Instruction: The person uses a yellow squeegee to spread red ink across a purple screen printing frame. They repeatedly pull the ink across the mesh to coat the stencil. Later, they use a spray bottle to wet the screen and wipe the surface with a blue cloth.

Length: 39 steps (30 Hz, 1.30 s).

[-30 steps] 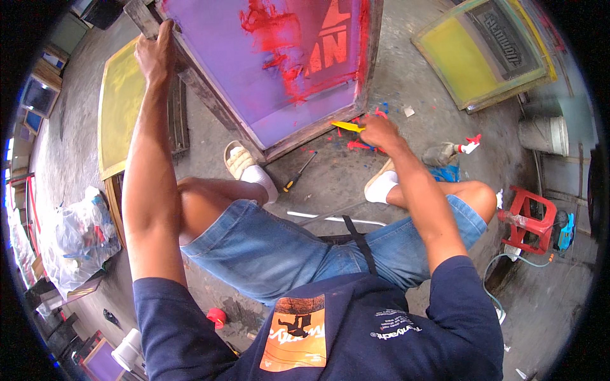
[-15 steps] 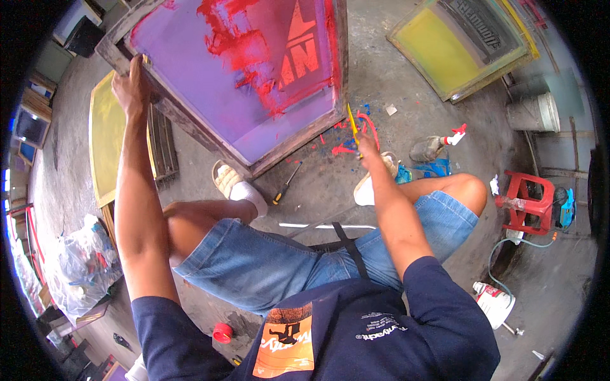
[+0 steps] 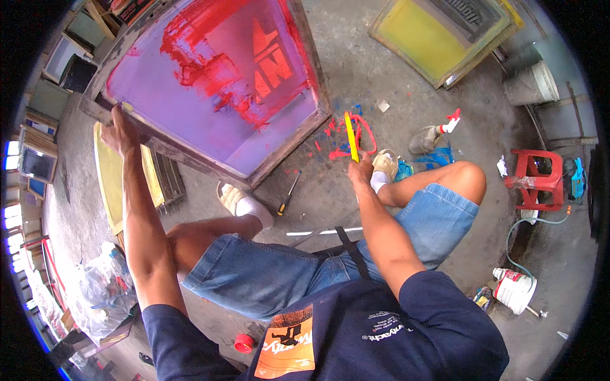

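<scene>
A large screen-printing screen (image 3: 171,127) with purple mesh and a dark, worn frame stands tilted before me. Wet red ink is smeared over its upper and middle part, beside red block letters. My left hand (image 3: 121,131) is closed on the left side of that frame, the fingers partly hidden. In my right hand (image 3: 359,168) is a long, flat yellow strip, like a scraper (image 3: 351,135), held upright by its lower end. Its tip is just right of the frame's lower right corner, a small gap away.
Red and blue ink blots the floor near a screwdriver (image 3: 290,194). Yellow screens lean at the right (image 3: 413,38) and left (image 3: 109,184). Also around me are a grey bucket (image 3: 532,86), a red stool (image 3: 538,180), a white bottle (image 3: 513,289) and a plastic bag (image 3: 100,292).
The view has shifted, and the screen sits farther left and lower in it. The yellow strip has turned to show its broad side and is farther from the frame. Both hands keep their holds.
</scene>
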Motion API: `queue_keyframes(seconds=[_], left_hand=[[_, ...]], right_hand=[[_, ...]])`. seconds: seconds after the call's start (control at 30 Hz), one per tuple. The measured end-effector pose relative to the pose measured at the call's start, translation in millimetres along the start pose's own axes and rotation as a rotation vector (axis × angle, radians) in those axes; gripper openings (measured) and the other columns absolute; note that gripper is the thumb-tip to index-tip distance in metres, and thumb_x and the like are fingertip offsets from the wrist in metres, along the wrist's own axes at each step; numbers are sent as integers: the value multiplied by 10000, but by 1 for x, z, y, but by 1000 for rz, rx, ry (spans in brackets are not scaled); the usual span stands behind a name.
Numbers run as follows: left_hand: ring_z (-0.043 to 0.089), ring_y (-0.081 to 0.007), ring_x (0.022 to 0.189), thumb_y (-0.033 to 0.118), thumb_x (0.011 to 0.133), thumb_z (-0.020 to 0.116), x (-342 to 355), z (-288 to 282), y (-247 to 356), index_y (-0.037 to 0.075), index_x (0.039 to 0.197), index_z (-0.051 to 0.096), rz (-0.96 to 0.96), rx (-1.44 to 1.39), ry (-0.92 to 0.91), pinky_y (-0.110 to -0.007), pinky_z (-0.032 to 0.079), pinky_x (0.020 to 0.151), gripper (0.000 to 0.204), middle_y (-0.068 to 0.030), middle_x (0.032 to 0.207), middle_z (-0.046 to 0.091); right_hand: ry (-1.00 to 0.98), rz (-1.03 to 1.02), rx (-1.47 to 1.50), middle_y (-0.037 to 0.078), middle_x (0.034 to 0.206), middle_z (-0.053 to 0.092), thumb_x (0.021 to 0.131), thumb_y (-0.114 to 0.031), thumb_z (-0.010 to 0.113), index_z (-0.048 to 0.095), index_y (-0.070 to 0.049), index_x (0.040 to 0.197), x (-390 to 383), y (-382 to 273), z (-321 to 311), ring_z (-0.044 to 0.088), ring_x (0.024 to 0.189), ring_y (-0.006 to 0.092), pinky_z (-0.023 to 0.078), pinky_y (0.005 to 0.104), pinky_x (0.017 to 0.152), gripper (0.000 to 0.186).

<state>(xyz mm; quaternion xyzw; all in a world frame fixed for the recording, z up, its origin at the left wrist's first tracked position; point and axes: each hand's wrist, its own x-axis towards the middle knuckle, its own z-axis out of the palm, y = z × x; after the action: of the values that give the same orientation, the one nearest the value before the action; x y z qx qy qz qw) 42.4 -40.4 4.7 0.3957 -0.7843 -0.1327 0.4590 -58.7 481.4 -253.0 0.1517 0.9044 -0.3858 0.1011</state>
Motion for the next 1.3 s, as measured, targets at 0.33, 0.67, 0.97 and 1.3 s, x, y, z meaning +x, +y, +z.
queue_keyframes(seconds=[0.33, 0.67, 0.97, 1.3], left_hand=[[544, -174, 597, 355, 769, 640, 4, -19, -1, -83, 792, 636, -189, -329, -35, -332, 448, 573, 438, -87, 720, 615], [549, -209, 644, 301, 789, 594, 6, -15, 3, -70, 834, 594, -50, -349, 2, -359, 444, 617, 374, -112, 714, 588], [611, -307, 764, 309, 766, 591, 5, -17, 18, -68, 888, 607, -152, -322, -46, -406, 460, 729, 396, -202, 806, 636], [615, -320, 752, 318, 765, 598, 6, -20, 20, -64, 873, 618, -125, -298, -45, -410, 464, 716, 397, -215, 793, 632]], right_hand=[[-120, -287, -97, 245, 974, 608, 851, -217, 467, 580, -13, 1033, 52, -67, 49, 562, 958, 409, 433, 474, 815, 295], [-194, -316, -66, 245, 864, 612, 860, -213, 517, 580, -21, 1057, 2, -43, 26, 577, 881, 401, 432, 462, 740, 282], [-172, -74, -167, 279, 1054, 574, 894, -206, 453, 481, -14, 1212, -71, 25, 60, 549, 997, 422, 422, 486, 833, 373], [-366, -357, 566, 202, 1171, 560, 968, -226, 379, 456, 22, 1278, -55, -202, 10, 521, 1079, 275, 375, 344, 921, 404]])
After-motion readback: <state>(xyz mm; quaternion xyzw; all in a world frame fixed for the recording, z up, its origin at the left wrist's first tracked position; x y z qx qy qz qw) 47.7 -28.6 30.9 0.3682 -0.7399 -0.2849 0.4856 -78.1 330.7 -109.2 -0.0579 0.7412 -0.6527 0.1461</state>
